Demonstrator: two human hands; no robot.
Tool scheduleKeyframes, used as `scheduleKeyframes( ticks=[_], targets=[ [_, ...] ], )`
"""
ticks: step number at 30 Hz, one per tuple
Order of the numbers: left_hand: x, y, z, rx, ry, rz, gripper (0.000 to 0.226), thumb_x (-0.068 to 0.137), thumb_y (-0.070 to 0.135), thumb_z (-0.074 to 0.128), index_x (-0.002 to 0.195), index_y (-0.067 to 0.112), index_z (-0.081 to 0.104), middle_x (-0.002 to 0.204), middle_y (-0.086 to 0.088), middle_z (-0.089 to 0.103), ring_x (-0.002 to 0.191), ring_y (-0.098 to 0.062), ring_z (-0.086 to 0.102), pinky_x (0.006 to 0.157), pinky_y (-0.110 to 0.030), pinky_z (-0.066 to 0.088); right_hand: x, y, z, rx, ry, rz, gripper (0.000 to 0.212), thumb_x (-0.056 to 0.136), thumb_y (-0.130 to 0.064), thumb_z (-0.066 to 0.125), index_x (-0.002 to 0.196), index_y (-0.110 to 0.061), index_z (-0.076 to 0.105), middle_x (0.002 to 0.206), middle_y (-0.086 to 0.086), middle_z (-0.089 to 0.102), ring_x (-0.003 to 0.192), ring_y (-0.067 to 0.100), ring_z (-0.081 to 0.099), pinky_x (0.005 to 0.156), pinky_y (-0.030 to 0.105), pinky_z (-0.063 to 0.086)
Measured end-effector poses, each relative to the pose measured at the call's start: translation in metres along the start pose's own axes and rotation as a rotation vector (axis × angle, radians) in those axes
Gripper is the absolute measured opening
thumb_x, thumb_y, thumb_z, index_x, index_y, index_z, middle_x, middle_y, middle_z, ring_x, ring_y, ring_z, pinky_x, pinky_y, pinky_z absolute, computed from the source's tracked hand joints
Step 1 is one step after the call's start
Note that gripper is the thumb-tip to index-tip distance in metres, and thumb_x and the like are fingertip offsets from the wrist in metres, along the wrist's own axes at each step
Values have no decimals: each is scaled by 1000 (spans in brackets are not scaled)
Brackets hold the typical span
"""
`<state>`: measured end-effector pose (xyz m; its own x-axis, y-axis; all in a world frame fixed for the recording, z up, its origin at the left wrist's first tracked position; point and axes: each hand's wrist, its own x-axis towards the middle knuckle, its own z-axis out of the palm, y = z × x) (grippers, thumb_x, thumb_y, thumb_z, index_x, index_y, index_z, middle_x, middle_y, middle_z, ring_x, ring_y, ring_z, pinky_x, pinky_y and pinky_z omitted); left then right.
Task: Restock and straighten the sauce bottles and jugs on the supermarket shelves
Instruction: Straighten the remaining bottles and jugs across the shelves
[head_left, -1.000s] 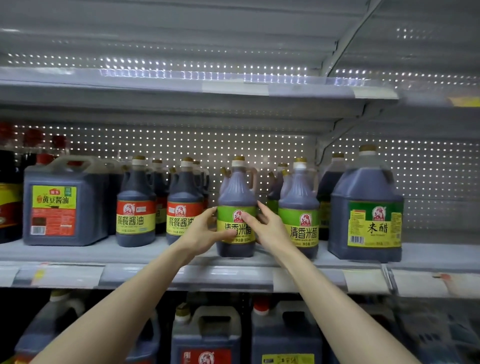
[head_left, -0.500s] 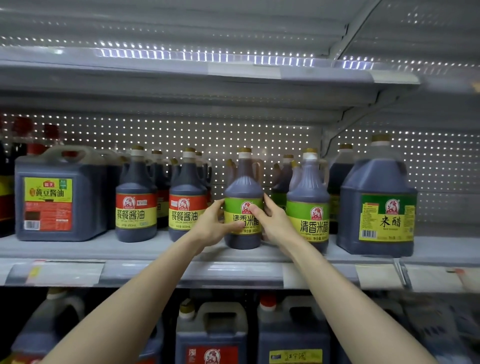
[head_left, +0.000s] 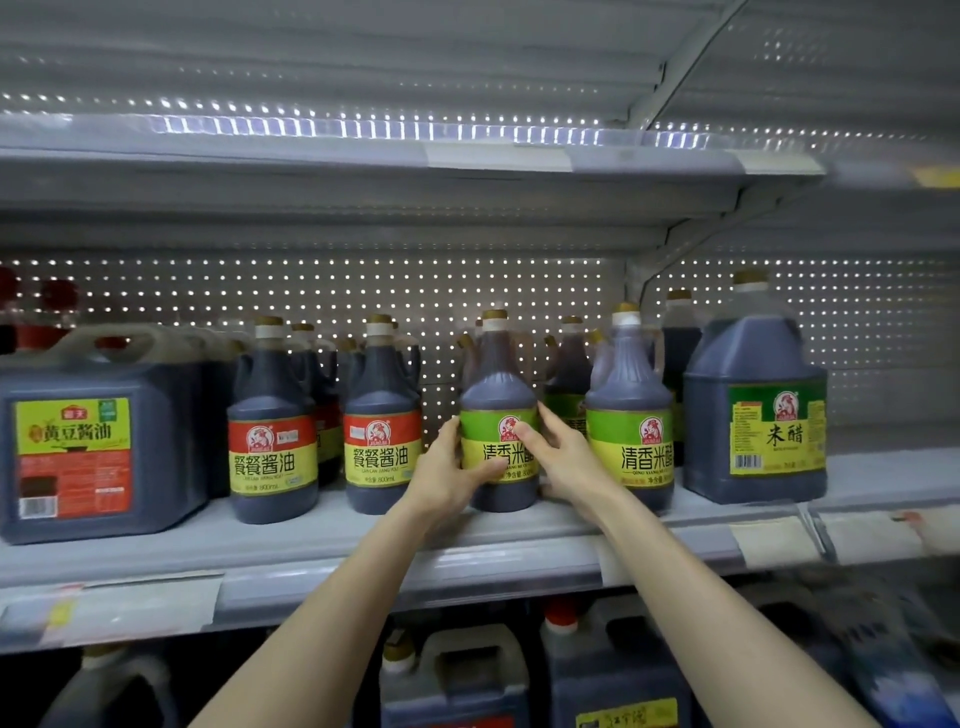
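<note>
A dark vinegar bottle with a green and yellow label (head_left: 497, 395) stands upright at the front of the middle shelf (head_left: 311, 540). My left hand (head_left: 445, 473) grips its left side, thumb curled across the lower label. My right hand (head_left: 566, 457) holds its right side, thumb on the label front. A matching green-label bottle (head_left: 629, 415) stands just to the right, more behind it. Two red-label soy sauce bottles (head_left: 272, 431) (head_left: 383, 426) stand to the left, with more rows behind.
A big square soy sauce jug (head_left: 98, 441) stands at the far left and a large rice vinegar jug (head_left: 756, 405) at the right. The upper shelf (head_left: 467, 156) hangs close overhead. Large jugs (head_left: 467, 680) fill the shelf below. Price tags line the shelf edge.
Both hands stay on the green-label bottle. It now faces more squarely forward. The camera has shifted slightly, so the shelf sits a little differently in view.
</note>
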<state>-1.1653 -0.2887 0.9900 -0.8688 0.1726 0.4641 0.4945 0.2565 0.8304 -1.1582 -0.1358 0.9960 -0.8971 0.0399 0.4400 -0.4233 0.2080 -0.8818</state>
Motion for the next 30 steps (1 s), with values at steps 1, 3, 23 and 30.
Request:
scheduleKeyframes(
  ticks=[1, 3, 23, 30],
  targets=[
    [1, -1, -1, -7, -8, 1, 69, 82, 12, 74, 140, 10, 37, 129, -6, 58, 104, -12, 56, 88, -21, 46, 1, 0, 1, -8, 13, 5, 63, 97, -35, 54, 152, -24, 27, 144, 4, 49, 123, 18, 52, 104, 45, 46],
    [3, -1, -1, -22, -21, 6, 66, 83, 10, 73, 139, 10, 38, 123, -3, 59, 104, -12, 56, 88, -22, 46, 1, 1, 2, -26, 23, 7, 65, 96, -38, 55, 152, -24, 27, 146, 3, 48, 126, 20, 51, 105, 47, 45],
    [12, -1, 4, -7, -11, -29, 63, 84, 9, 71, 138, 9, 38, 125, -2, 57, 110, -17, 57, 103, -38, 45, 10, 10, -3, 3, -9, 55, 65, 97, -41, 52, 153, -28, 21, 147, 0, 45, 128, 23, 49, 105, 50, 43],
    [9, 2, 10, -44, -22, -77, 59, 88, 5, 65, 139, 8, 36, 127, -9, 58, 109, -16, 56, 91, -26, 46, 20, 18, -2, -55, -37, 87, 70, 95, -51, 50, 153, -31, 17, 150, 0, 42, 131, 28, 47, 107, 54, 40]
  ],
)
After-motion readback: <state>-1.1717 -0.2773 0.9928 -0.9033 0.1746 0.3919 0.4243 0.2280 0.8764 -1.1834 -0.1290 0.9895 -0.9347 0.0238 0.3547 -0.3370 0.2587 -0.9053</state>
